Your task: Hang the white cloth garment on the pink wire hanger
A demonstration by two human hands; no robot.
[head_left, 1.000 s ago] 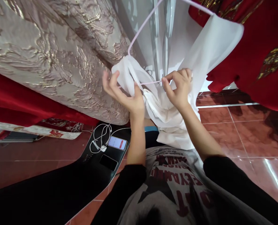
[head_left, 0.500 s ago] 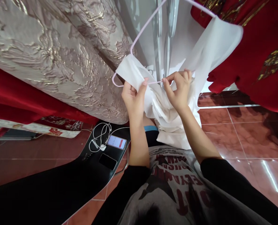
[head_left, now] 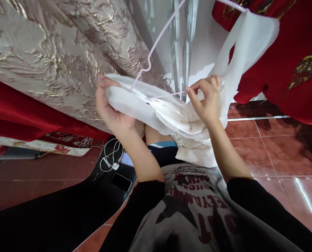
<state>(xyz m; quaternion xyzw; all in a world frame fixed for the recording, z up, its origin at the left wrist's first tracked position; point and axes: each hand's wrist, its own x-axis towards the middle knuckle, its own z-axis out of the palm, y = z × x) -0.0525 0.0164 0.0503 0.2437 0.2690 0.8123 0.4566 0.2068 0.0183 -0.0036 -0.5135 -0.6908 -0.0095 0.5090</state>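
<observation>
A white, thin garment (head_left: 182,119) hangs bunched on a pale pink clothes hanger (head_left: 160,36). My left hand (head_left: 114,108) is at the garment's left end, its fingers curled over the edge of the cloth, which is drawn out past the hanger's left corner. That corner is covered by the fabric. With thumb and forefinger my right hand (head_left: 204,96) pinches the hanger's thin bottom bar, the other fingers resting by the cloth. On the right the garment drapes from the hanger's other arm, and its lower folds lie at my lap.
Shiny brocade cloth (head_left: 93,52) hangs at the left and red embroidered cloth (head_left: 271,70) at the right. White metal bars (head_left: 187,45) stand behind the hanger. A black bench (head_left: 93,196) at lower left carries a phone (head_left: 127,159), white earphones (head_left: 110,157) and a dark phone-like object (head_left: 121,182).
My left hand has moved left off the hanger's bar, pulling the garment's left end over the hanger's corner. My right hand still pinches the bar, shifted slightly right.
</observation>
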